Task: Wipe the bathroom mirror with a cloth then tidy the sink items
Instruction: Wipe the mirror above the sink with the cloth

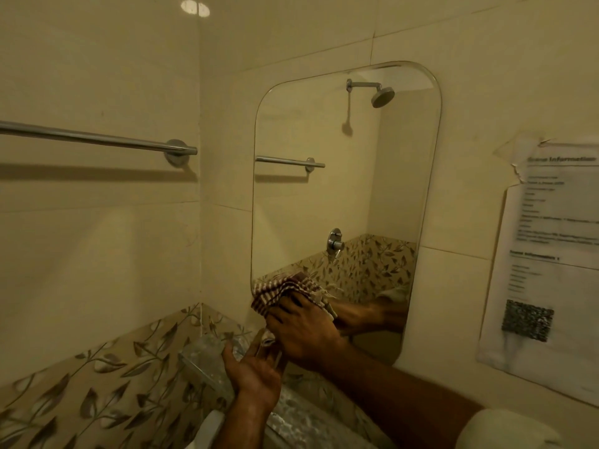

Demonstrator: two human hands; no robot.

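I see my left hand (pixel 256 375) palm-up below the mirror's lower corner, fingers spread wide and holding nothing. To its right, my right hand (pixel 303 328) presses the checked cloth (pixel 278 291) against the mirror (pixel 343 196), fingers flat on it.

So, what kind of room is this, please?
Most likely a bathroom. A wall mirror reflects a shower head, a towel rail is fixed to the tiled wall, and the right hand presses a checked cloth on the glass.
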